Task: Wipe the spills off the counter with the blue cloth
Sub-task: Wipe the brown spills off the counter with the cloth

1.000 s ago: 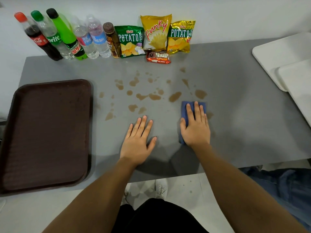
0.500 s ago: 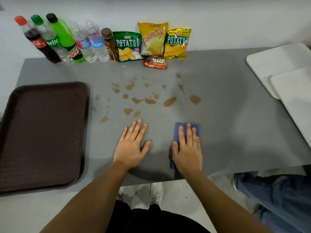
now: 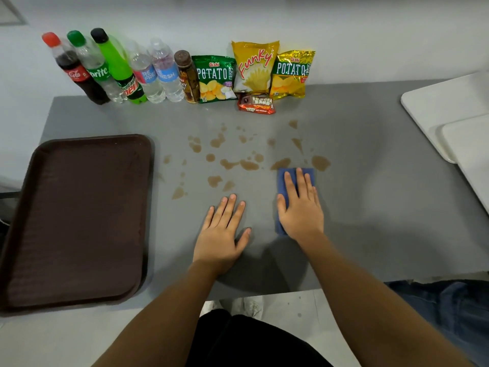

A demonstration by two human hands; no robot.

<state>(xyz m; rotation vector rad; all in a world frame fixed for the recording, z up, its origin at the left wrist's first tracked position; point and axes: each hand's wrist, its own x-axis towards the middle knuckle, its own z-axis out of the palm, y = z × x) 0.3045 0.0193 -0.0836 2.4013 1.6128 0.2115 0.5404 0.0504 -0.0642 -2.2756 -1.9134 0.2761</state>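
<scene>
A folded blue cloth (image 3: 284,178) lies on the grey counter (image 3: 370,207), and my right hand (image 3: 300,207) presses flat on it with straight fingers. The cloth's far edge sits just short of two brown spill patches (image 3: 280,163). Several more brown spills (image 3: 230,162) are scattered across the middle of the counter, left of and beyond the cloth. My left hand (image 3: 222,234) rests flat on the bare counter, fingers spread, just below the nearest spills and left of the cloth.
A dark brown tray (image 3: 79,221) lies at the left. Several bottles (image 3: 119,72) and snack bags (image 3: 254,70) line the back wall, with a small snack bar (image 3: 255,104) in front. White boards (image 3: 455,120) lie at the right. A person in jeans (image 3: 449,313) stands at the lower right.
My right hand slid the cloth back toward the near edge, then pushed it forward again to the spills' edge. My left hand stayed flat in place.
</scene>
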